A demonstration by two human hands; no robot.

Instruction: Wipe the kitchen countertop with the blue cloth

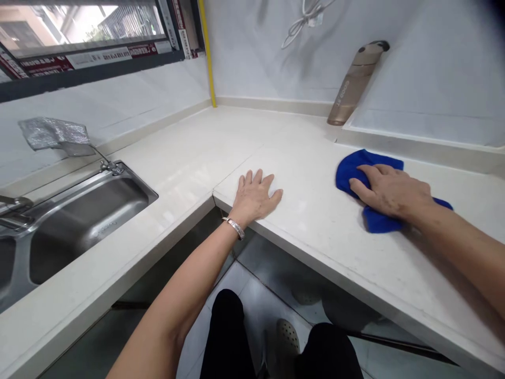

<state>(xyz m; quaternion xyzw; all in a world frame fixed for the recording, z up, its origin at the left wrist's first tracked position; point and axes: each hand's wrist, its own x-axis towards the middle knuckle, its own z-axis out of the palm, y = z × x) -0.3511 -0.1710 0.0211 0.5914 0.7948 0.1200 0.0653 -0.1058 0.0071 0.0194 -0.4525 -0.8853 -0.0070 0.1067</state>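
- A person's left hand (254, 197) lies palm down near the inner corner of a pale L-shaped counter (307, 221). Its fingers are spread and it grips nothing; placed at the front edge, it probably props the body while the other arm reaches out.
- The right hand (394, 192) rests on top of a blue cloth (349, 168), thumb apart from the fingers. Whether the fingers pinch the fabric underneath, I cannot tell; the palm-down pose suggests downward pressure more than lifting.
- The cloth lies on the right-hand stretch of counter, loosely spread, its edges showing around the hand. Spread this way, it likely carries the hand's pressure over a broader patch.
- A silvery bracelet (235, 227) circles the left wrist (a thin band, seemingly patterned).
- A brownish bottle (355, 84) stands at the back by the wall, beside a raised ledge (418, 145), perhaps to stay out of the hands' way. It looks tilted, though the wide lens may cause that.
- A steel sink (84, 231) is set into the left-hand stretch, well apart from the cloth.
- A coiled white cable (302, 23) hangs on the wall, above the countertop.
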